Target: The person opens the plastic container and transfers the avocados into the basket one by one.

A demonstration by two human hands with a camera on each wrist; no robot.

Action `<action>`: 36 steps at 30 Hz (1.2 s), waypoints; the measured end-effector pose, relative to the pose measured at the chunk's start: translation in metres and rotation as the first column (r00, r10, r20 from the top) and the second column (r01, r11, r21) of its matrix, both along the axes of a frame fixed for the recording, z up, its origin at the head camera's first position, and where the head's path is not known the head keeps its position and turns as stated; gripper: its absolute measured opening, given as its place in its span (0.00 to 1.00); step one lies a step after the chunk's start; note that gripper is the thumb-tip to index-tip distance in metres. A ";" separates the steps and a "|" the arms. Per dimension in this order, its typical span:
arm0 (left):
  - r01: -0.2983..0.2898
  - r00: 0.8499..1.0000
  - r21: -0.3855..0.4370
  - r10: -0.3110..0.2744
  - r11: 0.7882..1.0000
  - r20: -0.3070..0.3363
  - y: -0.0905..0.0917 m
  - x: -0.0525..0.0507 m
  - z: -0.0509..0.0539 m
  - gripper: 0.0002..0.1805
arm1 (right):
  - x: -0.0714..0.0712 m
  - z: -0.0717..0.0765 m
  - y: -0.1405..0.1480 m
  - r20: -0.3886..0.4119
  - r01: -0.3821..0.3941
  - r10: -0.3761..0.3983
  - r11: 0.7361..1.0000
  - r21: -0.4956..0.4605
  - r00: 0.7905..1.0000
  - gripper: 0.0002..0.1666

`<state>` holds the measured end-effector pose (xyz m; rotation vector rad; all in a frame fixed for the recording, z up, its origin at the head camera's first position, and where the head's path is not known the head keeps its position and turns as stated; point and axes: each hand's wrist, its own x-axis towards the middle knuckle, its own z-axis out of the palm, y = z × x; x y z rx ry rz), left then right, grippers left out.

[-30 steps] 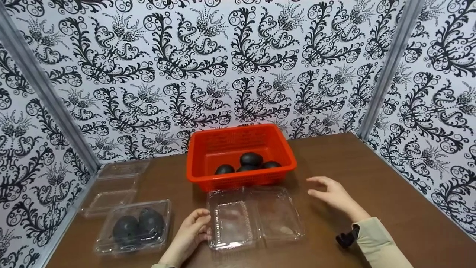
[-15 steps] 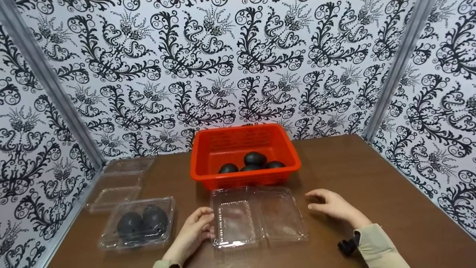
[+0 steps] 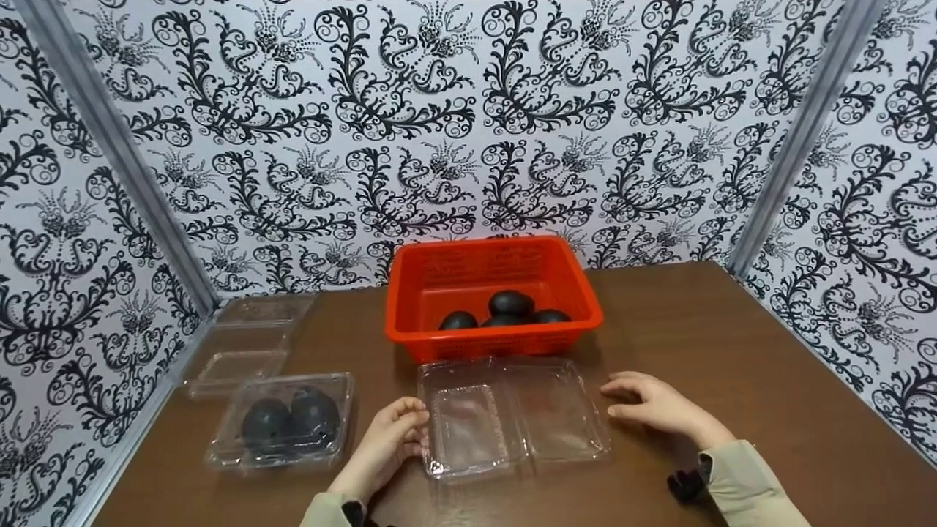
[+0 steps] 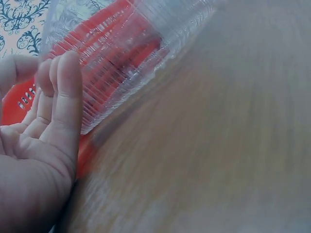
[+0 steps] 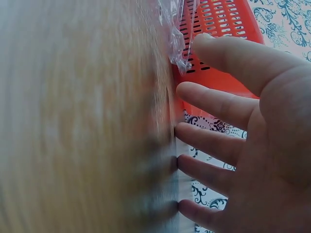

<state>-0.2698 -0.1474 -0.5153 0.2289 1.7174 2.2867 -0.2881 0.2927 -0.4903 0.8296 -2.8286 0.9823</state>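
Note:
An unfolded clear plastic clamshell container (image 3: pixel 479 417) lies on the brown table, its two halves side by side. My left hand (image 3: pixel 392 435) is at its left rim, thumb and fingers bent close together and seeming to pinch the edge. In the left wrist view, the fingers of that left hand (image 4: pixel 46 131) are against the ribbed plastic wall. My right hand (image 3: pixel 659 406) hovers just right of the container, fingers apart and holding nothing. In the right wrist view, the right hand (image 5: pixel 252 121) is spread beside the table surface. Behind the container, a red plastic basket (image 3: pixel 494 340) holds several dark avocados (image 3: pixel 510 303).
A lidded clear container (image 3: pixel 340 388) at the left has two dark avocados (image 3: pixel 313 416) inside. Behind it, another unfolded clear container (image 3: pixel 245 340) lies by the left wall. Patterned black-and-white panels (image 3: pixel 468 117) enclose the table (image 3: pixel 681 315) at the back and sides.
The head view has shifted slightly, so the scene drifts right and a little up. The right hand has come a little lower and nearer the container's right edge. The left hand stays at the left rim.

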 end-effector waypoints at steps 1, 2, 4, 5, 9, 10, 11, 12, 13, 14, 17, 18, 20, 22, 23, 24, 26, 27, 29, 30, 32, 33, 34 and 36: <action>-0.006 1.000 -0.002 0.006 1.000 -0.001 0.000 0.000 0.000 0.06 | 0.000 0.000 0.000 0.005 0.002 -0.002 1.000 -0.001 1.000 0.21; -0.010 1.000 -0.002 0.010 1.000 -0.003 0.000 0.000 0.001 0.06 | 0.000 0.000 0.001 0.010 0.004 -0.004 1.000 -0.002 1.000 0.21; -0.011 1.000 0.006 0.011 1.000 -0.005 0.001 0.001 0.002 0.06 | 0.000 0.000 0.002 0.022 0.012 -0.012 1.000 -0.006 1.000 0.20; -0.005 1.000 0.011 0.005 1.000 -0.006 0.002 0.001 0.003 0.06 | 0.000 0.000 0.003 0.026 0.016 -0.016 1.000 -0.005 1.000 0.20; 0.026 1.000 0.025 -0.026 0.999 -0.014 0.003 0.003 0.008 0.06 | 0.001 0.000 0.002 0.022 0.043 -0.042 0.999 -0.020 0.999 0.20; 0.032 0.999 0.026 -0.032 0.999 -0.017 0.003 0.003 0.010 0.07 | 0.000 0.000 0.002 0.021 0.049 -0.048 0.998 -0.028 0.999 0.19; 0.037 0.999 0.028 -0.037 0.999 -0.022 0.003 0.003 0.011 0.07 | 0.000 0.001 0.001 0.021 0.055 -0.054 0.998 -0.033 0.998 0.19; 0.041 0.999 0.029 -0.040 0.999 -0.027 0.003 0.003 0.013 0.07 | 0.000 0.002 0.001 0.019 0.059 -0.058 0.997 -0.040 0.998 0.19; 0.042 0.999 0.032 -0.041 0.999 -0.029 0.003 0.004 0.014 0.08 | 0.000 0.002 0.000 0.020 0.062 -0.061 0.997 -0.044 0.998 0.19; 0.042 0.999 0.035 -0.041 0.998 -0.031 0.003 0.004 0.015 0.08 | -0.001 0.003 -0.001 0.023 0.064 -0.063 0.997 -0.051 0.998 0.19; 0.047 0.998 0.037 -0.045 0.998 -0.033 0.002 0.005 0.017 0.08 | -0.001 0.004 -0.003 0.029 0.066 -0.065 0.996 -0.058 0.998 0.18; 0.049 0.998 0.036 -0.048 0.998 -0.031 0.002 0.005 0.017 0.08 | -0.001 0.005 -0.004 0.031 0.072 -0.070 0.995 -0.063 0.997 0.18; 0.055 0.998 0.033 -0.055 0.998 -0.026 0.001 0.006 0.016 0.08 | 0.000 0.006 -0.006 0.032 0.091 -0.089 0.993 -0.069 0.995 0.17; 0.064 0.998 0.026 -0.064 0.998 -0.021 0.001 0.006 0.014 0.08 | 0.000 0.006 -0.008 0.036 0.108 -0.105 0.991 -0.079 0.994 0.17; 0.068 0.998 0.022 -0.068 0.997 -0.019 0.001 0.006 0.013 0.08 | 0.001 0.007 -0.010 0.042 0.116 -0.113 0.989 -0.089 0.993 0.17; 0.070 0.997 0.019 -0.070 0.997 -0.017 0.001 0.006 0.013 0.07 | 0.001 0.007 -0.012 0.045 0.125 -0.121 0.988 -0.096 0.992 0.18; 0.072 0.997 0.012 -0.072 0.997 -0.015 0.001 0.005 0.011 0.07 | 0.003 0.008 -0.017 0.053 0.131 -0.126 0.985 -0.109 0.991 0.19; 0.072 0.997 0.008 -0.072 0.997 -0.014 0.001 0.005 0.011 0.07 | 0.004 0.009 -0.020 0.060 0.134 -0.128 0.984 -0.115 0.990 0.20; 0.071 0.997 -0.001 -0.071 0.997 -0.014 0.001 0.004 0.010 0.07 | 0.005 0.010 -0.027 0.072 0.142 -0.134 0.982 -0.121 0.988 0.20; 0.070 0.997 -0.005 -0.070 0.998 -0.014 0.001 0.004 0.009 0.07 | 0.006 0.010 -0.031 0.073 0.145 -0.136 0.982 -0.123 0.988 0.20; 0.068 0.998 -0.013 -0.068 0.998 -0.012 0.000 0.003 0.008 0.07 | 0.008 0.012 -0.039 0.071 0.153 -0.145 0.980 -0.126 0.987 0.20; 0.066 0.998 -0.017 -0.067 0.998 -0.009 0.000 0.003 0.007 0.06 | 0.009 0.013 -0.043 0.067 0.157 -0.149 0.979 -0.129 0.987 0.20; 0.065 0.998 -0.021 -0.065 0.998 -0.004 0.000 0.003 0.006 0.06 | 0.011 0.014 -0.048 0.063 0.158 -0.151 0.978 -0.132 0.987 0.20; 0.059 0.998 -0.033 -0.059 0.998 0.006 -0.002 0.003 0.005 0.06 | 0.013 0.018 -0.059 0.042 0.156 -0.151 0.979 -0.130 0.988 0.20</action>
